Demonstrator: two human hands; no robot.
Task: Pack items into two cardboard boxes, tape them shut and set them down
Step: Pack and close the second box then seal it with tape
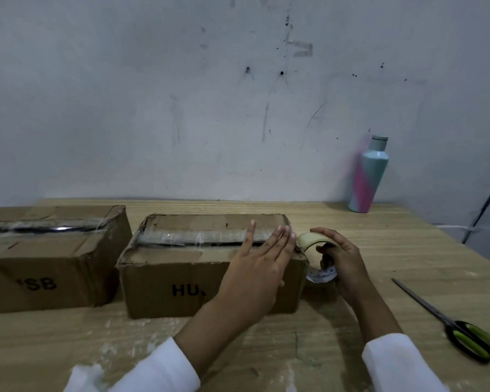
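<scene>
A person in white sleeves sealed a cardboard box (181, 278) on a wooden table (351, 321), the left hand (262, 261) laid flat with fingers spread and extended across the right end of the lid, pressing on the clear tape (195, 237) that ran along the centre seam. The right hand (342, 258) was closed around a roll of clear tape (313, 241), held just off the box's right edge with the strip running from roll to lid. A second cardboard box (48, 267) (its seam already taped, its side printed with partly visible black letters) stood just to the left, apart from the first. Green-handled scissors (453, 323) lay closed on the table to the right, well apart from the hands. A pink-and-teal water bottle (369, 176) stood upright against the scuffed grey wall (181, 94).
</scene>
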